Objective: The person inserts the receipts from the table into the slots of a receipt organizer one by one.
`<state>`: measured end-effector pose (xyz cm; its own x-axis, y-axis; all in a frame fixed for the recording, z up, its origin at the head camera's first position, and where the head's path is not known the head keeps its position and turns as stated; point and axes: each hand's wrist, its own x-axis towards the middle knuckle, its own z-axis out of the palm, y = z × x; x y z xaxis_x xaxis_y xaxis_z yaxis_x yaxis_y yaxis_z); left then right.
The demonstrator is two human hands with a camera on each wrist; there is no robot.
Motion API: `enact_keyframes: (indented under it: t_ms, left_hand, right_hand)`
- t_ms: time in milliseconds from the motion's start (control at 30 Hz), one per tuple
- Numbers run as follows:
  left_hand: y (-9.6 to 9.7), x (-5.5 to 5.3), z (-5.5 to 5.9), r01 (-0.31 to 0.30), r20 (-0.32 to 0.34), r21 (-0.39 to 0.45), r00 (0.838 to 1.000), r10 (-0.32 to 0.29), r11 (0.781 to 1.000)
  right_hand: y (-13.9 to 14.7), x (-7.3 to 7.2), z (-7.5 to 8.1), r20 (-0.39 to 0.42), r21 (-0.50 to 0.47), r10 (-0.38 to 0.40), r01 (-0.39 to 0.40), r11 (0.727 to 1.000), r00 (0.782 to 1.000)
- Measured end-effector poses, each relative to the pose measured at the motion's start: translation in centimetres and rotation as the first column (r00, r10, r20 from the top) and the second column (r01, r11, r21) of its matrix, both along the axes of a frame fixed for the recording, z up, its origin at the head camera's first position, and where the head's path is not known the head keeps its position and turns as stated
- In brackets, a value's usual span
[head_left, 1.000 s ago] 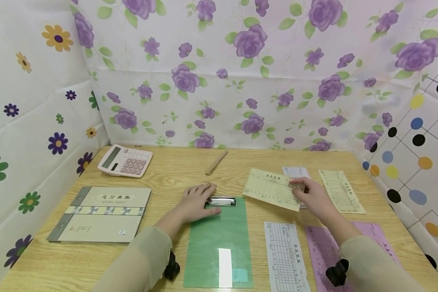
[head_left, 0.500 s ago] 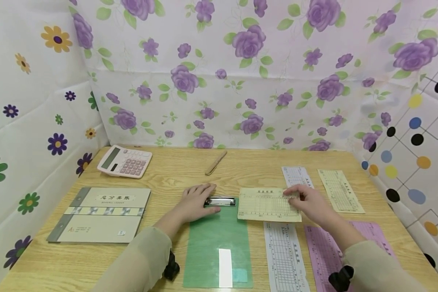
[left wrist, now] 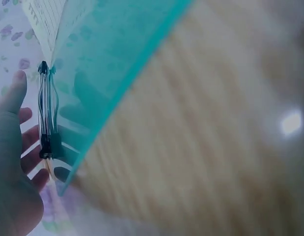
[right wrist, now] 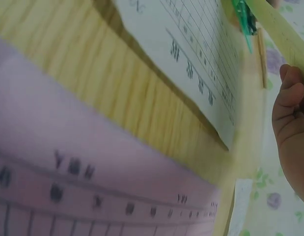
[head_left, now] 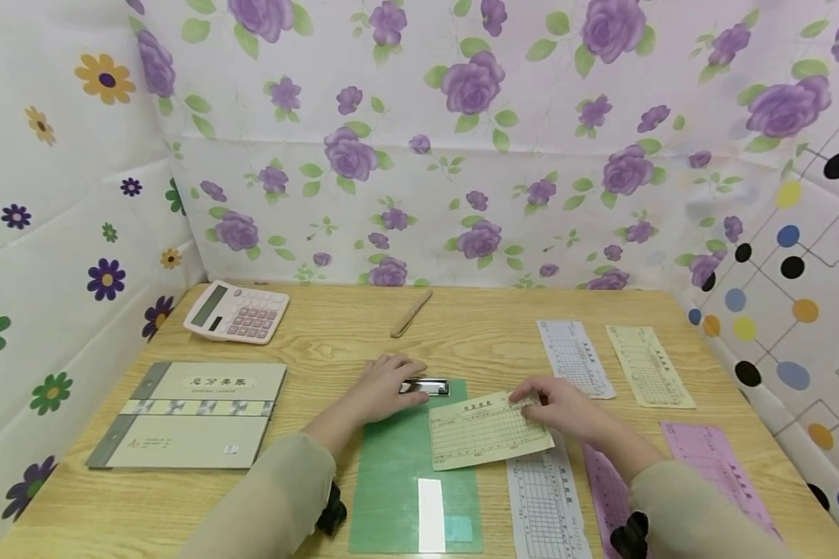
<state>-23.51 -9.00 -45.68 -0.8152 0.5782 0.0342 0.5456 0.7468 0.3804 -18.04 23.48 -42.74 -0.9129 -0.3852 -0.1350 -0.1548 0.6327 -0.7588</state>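
Note:
My right hand (head_left: 566, 410) pinches a yellow printed form (head_left: 488, 435) by its upper right part. The form slants over the right side of a green clipboard (head_left: 412, 481). My left hand (head_left: 384, 392) lies at the clipboard's top left corner, beside the metal clip (head_left: 433, 387). In the left wrist view the left thumb and fingers (left wrist: 16, 93) are spread close to the clip (left wrist: 44, 113); whether they touch it I cannot tell. The right wrist view shows fingertips on the yellow sheet (right wrist: 284, 37).
White forms (head_left: 548, 497) (head_left: 575, 357), another yellow form (head_left: 650, 365) and pink forms (head_left: 716, 477) lie at the right. A ledger book (head_left: 192, 415) and a pink calculator (head_left: 238, 312) are at the left. A pen (head_left: 411, 314) lies behind the clipboard.
My right hand has brought the yellow form left and nearer, from over the white form at the back to over the clipboard. The left hand has shifted slightly at the clip.

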Motion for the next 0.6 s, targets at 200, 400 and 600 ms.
enact_keyframes:
  t_ms: [200,400,600]
  left_hand:
    - [0.0,-0.5,0.1,0.03,-0.016,-0.017,0.999,-0.03,0.999]
    - [-0.3,-0.7,0.1,0.055,-0.054,-0.036,0.997,-0.057,0.998]
    - [-1.0,-0.6,0.0,0.044,-0.07,-0.049,0.996,-0.048,0.998]
  right_hand:
    - [-1.4,-0.3,-0.5,-0.008,0.005,0.052,-0.051,0.999,0.999]
    - [-2.8,-0.7,-1.1,-0.042,0.041,0.031,-0.029,0.999,0.999]
    - [-4.8,-1.3,-1.5,-0.083,0.085,-0.009,0.016,0.996,0.997]
